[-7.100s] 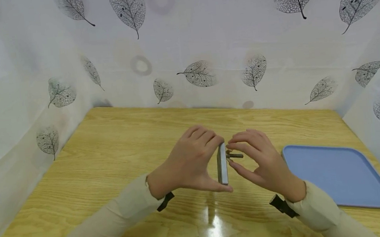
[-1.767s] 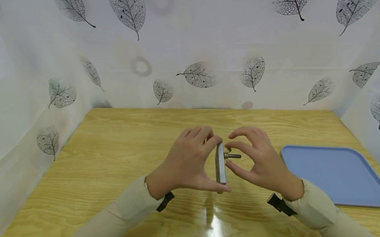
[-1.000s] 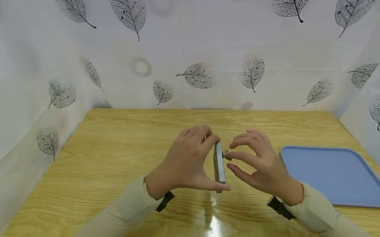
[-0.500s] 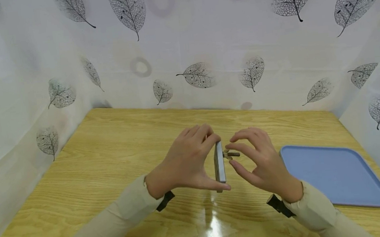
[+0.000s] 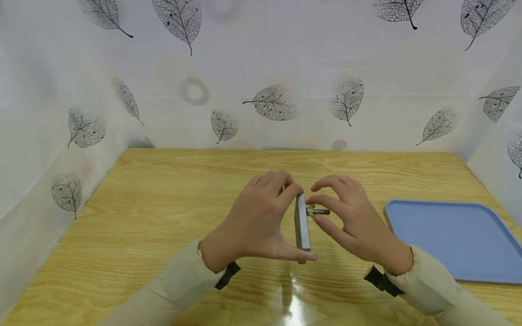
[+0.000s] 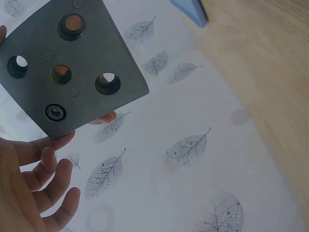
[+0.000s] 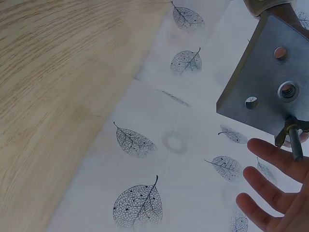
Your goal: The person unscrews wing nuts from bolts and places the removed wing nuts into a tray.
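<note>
In the head view my left hand (image 5: 257, 225) grips a thick grey metal plate (image 5: 301, 222) on edge, fingers at its top and thumb below. A bolt (image 5: 323, 211) sticks out of the plate's right face with a brass-coloured wing nut (image 5: 311, 211) on it, near the plate. The index finger and thumb of my right hand (image 5: 357, 222) pinch the wing nut's wings. The left wrist view shows the bolt's socket head (image 6: 55, 112) recessed in one corner hole; other holes stand vacant. In the right wrist view the remaining fingers (image 7: 270, 186) are spread below the bolt.
A blue tray (image 5: 458, 239) lies at the right on the wood-grain table (image 5: 165, 192). White cloth (image 5: 251, 55) with leaf prints hangs behind and at both sides. Both wrists wear dark bands (image 5: 383, 280). The plate is held above the tabletop.
My right fingers have shifted round the wing nut, covering the bolt a second ago and now showing its end. The left hand and plate have drifted slightly left since the earliest frame.
</note>
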The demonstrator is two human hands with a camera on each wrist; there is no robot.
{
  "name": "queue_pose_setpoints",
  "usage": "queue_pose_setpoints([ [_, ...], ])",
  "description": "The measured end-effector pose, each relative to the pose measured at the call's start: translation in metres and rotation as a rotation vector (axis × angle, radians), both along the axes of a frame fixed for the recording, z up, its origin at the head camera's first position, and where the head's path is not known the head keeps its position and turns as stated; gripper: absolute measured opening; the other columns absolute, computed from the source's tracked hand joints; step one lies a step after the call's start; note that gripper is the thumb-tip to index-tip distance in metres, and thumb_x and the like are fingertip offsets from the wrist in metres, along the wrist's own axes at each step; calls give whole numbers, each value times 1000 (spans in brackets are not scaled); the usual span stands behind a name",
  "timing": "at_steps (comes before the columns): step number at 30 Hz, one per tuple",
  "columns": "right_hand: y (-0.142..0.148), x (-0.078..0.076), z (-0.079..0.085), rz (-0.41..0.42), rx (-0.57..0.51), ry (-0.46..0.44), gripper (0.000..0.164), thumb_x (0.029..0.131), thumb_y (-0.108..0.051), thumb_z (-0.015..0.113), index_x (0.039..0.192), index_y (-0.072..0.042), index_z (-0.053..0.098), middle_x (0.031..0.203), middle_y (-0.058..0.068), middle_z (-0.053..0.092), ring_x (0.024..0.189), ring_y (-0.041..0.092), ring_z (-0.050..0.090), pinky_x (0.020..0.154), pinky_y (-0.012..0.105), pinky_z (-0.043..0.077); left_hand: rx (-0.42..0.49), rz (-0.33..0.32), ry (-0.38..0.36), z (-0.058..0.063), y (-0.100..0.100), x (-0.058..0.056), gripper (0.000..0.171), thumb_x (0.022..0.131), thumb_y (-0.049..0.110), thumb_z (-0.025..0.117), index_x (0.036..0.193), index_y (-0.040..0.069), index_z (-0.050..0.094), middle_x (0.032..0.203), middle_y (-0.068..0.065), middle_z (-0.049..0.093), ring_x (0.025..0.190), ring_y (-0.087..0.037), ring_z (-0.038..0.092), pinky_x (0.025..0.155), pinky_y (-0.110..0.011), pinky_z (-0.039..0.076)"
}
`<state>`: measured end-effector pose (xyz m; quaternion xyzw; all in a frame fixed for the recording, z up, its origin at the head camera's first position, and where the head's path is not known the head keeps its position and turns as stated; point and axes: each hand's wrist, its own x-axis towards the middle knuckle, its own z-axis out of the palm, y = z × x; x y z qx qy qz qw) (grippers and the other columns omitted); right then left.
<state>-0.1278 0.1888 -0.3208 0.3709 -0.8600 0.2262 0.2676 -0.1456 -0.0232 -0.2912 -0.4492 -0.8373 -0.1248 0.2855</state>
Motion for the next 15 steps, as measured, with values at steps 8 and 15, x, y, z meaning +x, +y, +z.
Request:
queue_pose_setpoints([
  [8, 0, -1, 0, 13, -11, 14, 47, 99, -46, 37, 105, -9, 66, 116, 10, 55, 113, 33, 47, 96, 58, 30, -6, 3, 8, -1, 0, -1, 88, 48, 86, 62, 100, 14, 60, 91, 3, 49, 78, -12, 47, 71, -28, 41],
  [15, 0, 1, 2, 22, -30, 45, 48, 97, -47, 41, 104, -6, 65, 111, 11, 56, 108, 31, 48, 95, 56, 32, -11, 0, 3, -1, 0, -1, 88, 48, 85, 63, 100, 15, 60, 91, 3, 49, 78, -12, 47, 70, -27, 41],
])
